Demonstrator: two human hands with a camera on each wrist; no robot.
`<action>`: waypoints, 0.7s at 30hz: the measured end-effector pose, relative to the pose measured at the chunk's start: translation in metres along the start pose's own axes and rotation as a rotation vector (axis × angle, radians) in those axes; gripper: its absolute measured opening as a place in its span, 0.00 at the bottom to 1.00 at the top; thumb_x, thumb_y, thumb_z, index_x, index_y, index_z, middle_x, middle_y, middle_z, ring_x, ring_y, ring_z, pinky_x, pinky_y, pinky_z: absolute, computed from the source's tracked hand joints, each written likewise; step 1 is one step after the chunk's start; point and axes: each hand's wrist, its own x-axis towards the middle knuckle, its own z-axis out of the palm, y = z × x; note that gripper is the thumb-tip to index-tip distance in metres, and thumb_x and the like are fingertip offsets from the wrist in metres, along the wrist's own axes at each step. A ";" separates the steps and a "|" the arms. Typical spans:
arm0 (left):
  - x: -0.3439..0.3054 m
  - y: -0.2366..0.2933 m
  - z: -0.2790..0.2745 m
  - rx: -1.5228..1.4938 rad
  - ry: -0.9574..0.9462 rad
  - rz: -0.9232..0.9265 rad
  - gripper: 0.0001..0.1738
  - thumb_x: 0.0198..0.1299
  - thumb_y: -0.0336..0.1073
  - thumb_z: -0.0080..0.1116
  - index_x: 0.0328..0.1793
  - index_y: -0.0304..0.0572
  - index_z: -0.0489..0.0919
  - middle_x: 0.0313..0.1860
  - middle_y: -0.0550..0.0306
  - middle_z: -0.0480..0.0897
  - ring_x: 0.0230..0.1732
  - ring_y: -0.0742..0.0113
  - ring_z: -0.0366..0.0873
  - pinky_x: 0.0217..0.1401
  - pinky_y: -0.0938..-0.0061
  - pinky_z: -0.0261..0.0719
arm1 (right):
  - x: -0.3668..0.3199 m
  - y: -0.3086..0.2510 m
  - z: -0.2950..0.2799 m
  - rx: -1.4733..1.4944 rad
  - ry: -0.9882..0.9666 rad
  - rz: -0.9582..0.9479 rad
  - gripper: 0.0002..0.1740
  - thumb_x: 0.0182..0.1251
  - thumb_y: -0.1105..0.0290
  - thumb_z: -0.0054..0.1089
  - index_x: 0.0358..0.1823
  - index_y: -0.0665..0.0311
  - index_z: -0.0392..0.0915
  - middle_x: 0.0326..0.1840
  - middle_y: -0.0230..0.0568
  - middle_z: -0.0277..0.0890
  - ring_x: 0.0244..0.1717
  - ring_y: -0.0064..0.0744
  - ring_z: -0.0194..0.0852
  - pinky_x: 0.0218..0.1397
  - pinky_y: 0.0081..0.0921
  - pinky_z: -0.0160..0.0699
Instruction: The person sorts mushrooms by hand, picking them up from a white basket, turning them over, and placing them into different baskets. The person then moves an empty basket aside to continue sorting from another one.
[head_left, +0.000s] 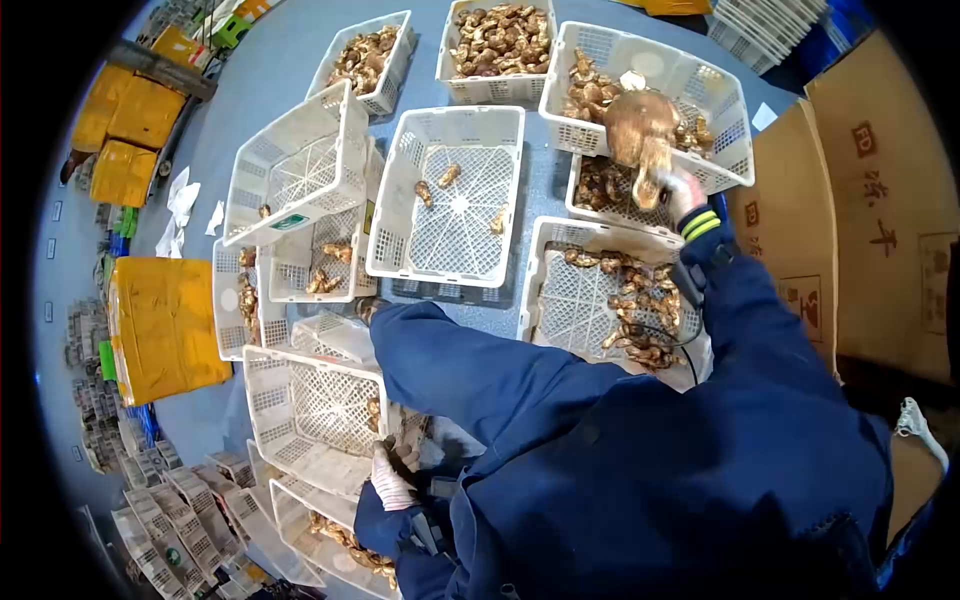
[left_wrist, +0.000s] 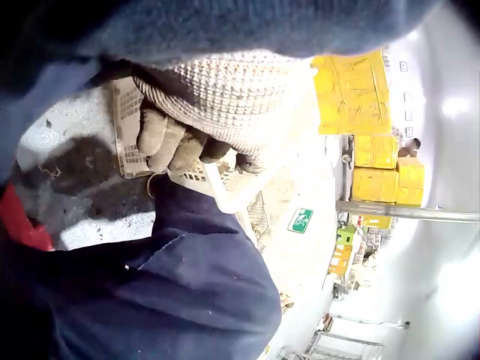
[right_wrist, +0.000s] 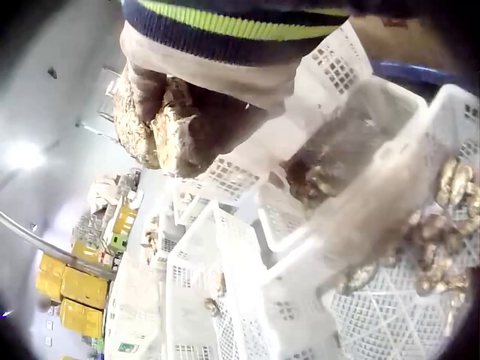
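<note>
My gloved right hand (head_left: 680, 192) grips the stem of a large brown mushroom (head_left: 638, 130), held cap-away over the upper-right white crate (head_left: 728, 115). In the right wrist view the pale, rough stem (right_wrist: 178, 142) shows below that hand (right_wrist: 214, 67). Smaller mushrooms (head_left: 592, 88) lie in the crate underneath. Low on the left, my gloved left hand (head_left: 394, 480) is at the corner of a white crate (head_left: 310, 420). The left wrist view shows its dirty fingers (left_wrist: 166, 142) curled over the white crate rim (left_wrist: 217, 184).
A white crate (head_left: 450, 245) with a few mushrooms stands in the middle. Two fuller crates (head_left: 500, 88) (head_left: 385, 100) stand behind it. Close to my right knee is another crate (head_left: 565, 300) of mushrooms. Tall cardboard boxes (head_left: 885, 200) flank the right side; a yellow taped box (head_left: 170, 325) sits left.
</note>
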 end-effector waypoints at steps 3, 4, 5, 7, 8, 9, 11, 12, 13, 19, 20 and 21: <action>-0.005 -0.005 -0.004 0.006 0.035 0.011 0.26 0.66 0.58 0.48 0.53 0.43 0.71 0.29 0.54 0.76 0.24 0.65 0.71 0.24 0.74 0.68 | 0.090 -0.020 -0.016 -0.619 0.125 -0.084 0.21 0.60 0.56 0.61 0.45 0.68 0.80 0.41 0.43 0.82 0.42 0.34 0.78 0.50 0.29 0.72; -0.007 -0.006 -0.006 0.009 0.044 0.021 0.26 0.66 0.58 0.48 0.53 0.43 0.71 0.30 0.53 0.77 0.25 0.64 0.71 0.24 0.74 0.68 | 0.131 -0.006 -0.037 -0.746 0.150 -0.083 0.22 0.59 0.54 0.60 0.42 0.68 0.81 0.41 0.45 0.82 0.43 0.36 0.79 0.48 0.30 0.72; -0.008 -0.008 -0.011 0.056 0.034 0.030 0.31 0.65 0.58 0.47 0.57 0.36 0.73 0.34 0.52 0.78 0.29 0.64 0.74 0.33 0.73 0.75 | 0.151 -0.011 -0.039 -1.162 0.146 -0.150 0.25 0.59 0.50 0.58 0.42 0.68 0.81 0.43 0.50 0.81 0.45 0.43 0.78 0.49 0.34 0.72; -0.007 -0.015 -0.018 0.081 0.084 0.051 0.31 0.65 0.58 0.47 0.57 0.35 0.73 0.33 0.53 0.78 0.28 0.65 0.74 0.32 0.73 0.74 | 0.173 -0.027 -0.040 -1.611 0.121 -0.134 0.28 0.59 0.45 0.54 0.42 0.66 0.81 0.46 0.55 0.79 0.49 0.54 0.75 0.51 0.40 0.71; -0.007 -0.018 -0.022 0.094 0.109 0.060 0.31 0.65 0.58 0.46 0.57 0.35 0.73 0.33 0.54 0.78 0.28 0.65 0.74 0.31 0.73 0.74 | 0.178 -0.029 -0.038 -1.642 0.110 -0.044 0.30 0.59 0.43 0.53 0.42 0.65 0.81 0.47 0.57 0.77 0.50 0.58 0.73 0.52 0.42 0.71; -0.012 -0.015 -0.025 0.194 0.079 0.071 0.32 0.66 0.60 0.45 0.56 0.36 0.74 0.31 0.57 0.77 0.26 0.67 0.72 0.28 0.75 0.72 | 0.227 0.011 -0.068 -1.711 0.049 -0.064 0.29 0.62 0.44 0.49 0.43 0.64 0.81 0.48 0.54 0.78 0.52 0.56 0.73 0.55 0.42 0.70; -0.016 -0.015 -0.027 0.060 0.012 -0.027 0.32 0.66 0.60 0.44 0.56 0.37 0.75 0.30 0.59 0.76 0.25 0.69 0.71 0.26 0.77 0.70 | 0.251 0.033 -0.087 -1.658 0.022 -0.003 0.29 0.60 0.43 0.50 0.46 0.61 0.81 0.49 0.51 0.79 0.54 0.53 0.73 0.59 0.41 0.68; -0.016 -0.016 -0.029 -0.007 -0.022 -0.075 0.32 0.66 0.60 0.44 0.56 0.37 0.75 0.30 0.60 0.76 0.25 0.70 0.70 0.25 0.78 0.69 | 0.223 0.005 -0.071 -1.538 0.058 0.084 0.30 0.56 0.40 0.55 0.47 0.58 0.81 0.50 0.49 0.79 0.55 0.53 0.72 0.60 0.40 0.66; -0.017 -0.016 -0.029 -0.023 -0.046 -0.093 0.32 0.66 0.61 0.44 0.56 0.37 0.75 0.30 0.60 0.75 0.25 0.70 0.70 0.25 0.78 0.69 | 0.208 -0.010 -0.057 -1.665 -0.082 0.041 0.31 0.55 0.40 0.56 0.49 0.58 0.80 0.53 0.49 0.77 0.59 0.50 0.70 0.63 0.39 0.64; -0.024 -0.008 -0.008 0.020 -0.039 -0.105 0.35 0.65 0.62 0.46 0.60 0.35 0.71 0.28 0.62 0.72 0.25 0.70 0.68 0.25 0.79 0.67 | 0.172 -0.029 -0.058 -1.642 0.365 0.091 0.32 0.62 0.40 0.47 0.55 0.58 0.76 0.59 0.47 0.74 0.61 0.49 0.69 0.65 0.41 0.64; -0.021 -0.009 -0.009 -0.002 -0.070 -0.101 0.35 0.65 0.62 0.47 0.60 0.35 0.71 0.28 0.62 0.72 0.25 0.70 0.68 0.26 0.79 0.67 | 0.160 -0.036 -0.058 -1.671 0.437 -0.009 0.32 0.62 0.41 0.47 0.55 0.58 0.75 0.58 0.48 0.74 0.61 0.49 0.69 0.65 0.40 0.65; -0.017 -0.011 -0.011 -0.008 -0.088 -0.108 0.34 0.66 0.61 0.47 0.59 0.35 0.71 0.28 0.62 0.72 0.25 0.69 0.68 0.26 0.79 0.67 | 0.144 -0.053 -0.054 -1.688 0.313 0.059 0.32 0.62 0.42 0.48 0.58 0.58 0.73 0.59 0.51 0.73 0.61 0.51 0.69 0.64 0.39 0.66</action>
